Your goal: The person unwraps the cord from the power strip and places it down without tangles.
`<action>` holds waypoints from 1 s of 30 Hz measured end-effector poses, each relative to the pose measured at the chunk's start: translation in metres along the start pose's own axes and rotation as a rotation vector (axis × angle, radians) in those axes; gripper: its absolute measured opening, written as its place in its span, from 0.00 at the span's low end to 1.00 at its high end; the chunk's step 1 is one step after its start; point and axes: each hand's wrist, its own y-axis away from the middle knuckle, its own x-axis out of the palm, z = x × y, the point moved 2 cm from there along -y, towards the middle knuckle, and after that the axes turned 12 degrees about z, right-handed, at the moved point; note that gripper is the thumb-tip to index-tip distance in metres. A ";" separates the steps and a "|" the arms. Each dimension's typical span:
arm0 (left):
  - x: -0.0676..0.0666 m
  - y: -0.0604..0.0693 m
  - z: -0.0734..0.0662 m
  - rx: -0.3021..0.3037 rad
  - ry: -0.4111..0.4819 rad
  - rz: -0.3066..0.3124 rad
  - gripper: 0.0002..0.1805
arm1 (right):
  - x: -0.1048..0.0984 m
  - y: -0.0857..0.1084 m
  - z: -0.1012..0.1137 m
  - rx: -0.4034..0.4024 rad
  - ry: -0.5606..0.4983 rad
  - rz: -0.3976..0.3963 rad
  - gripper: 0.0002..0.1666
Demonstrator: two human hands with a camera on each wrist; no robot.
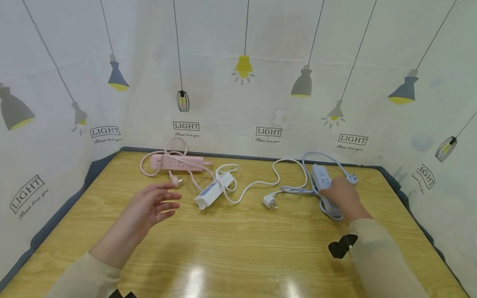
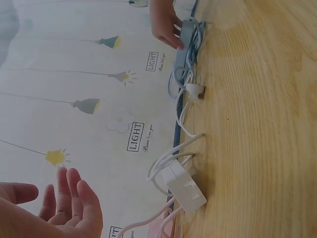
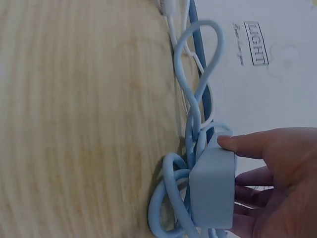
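Note:
At the right of the table, my right hand [image 1: 342,197] grips a light blue power strip [image 1: 321,176] across its body. In the right wrist view the thumb lies on one edge of the blue strip [image 3: 213,183] and the other fingers are on its far side, partly hidden. Its blue cord [image 3: 171,198] is bunched along the strip. My left hand [image 1: 154,204] is held with fingers spread and holds nothing, nearest to the pink plug [image 1: 176,180]. A white power strip [image 1: 215,191] with its cord looped over it lies to the right of that hand.
A pink power strip [image 1: 179,162] with a looped cord lies at the back left. The white plug [image 1: 270,201] rests near the middle, beside the blue cord. A printed cloth [image 1: 224,100] with lamp pictures stands around the wooden table [image 1: 235,245] at the back and sides.

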 end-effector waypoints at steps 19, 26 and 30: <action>-0.008 -0.008 0.007 -0.027 0.004 -0.032 0.19 | -0.010 -0.007 -0.003 0.000 -0.036 0.093 0.32; -0.010 -0.013 0.005 -0.013 -0.049 -0.082 0.20 | -0.010 0.002 -0.012 -0.051 0.023 0.064 0.36; -0.012 -0.015 0.003 0.007 -0.096 -0.099 0.22 | -0.015 0.012 -0.012 -0.123 0.105 0.019 0.41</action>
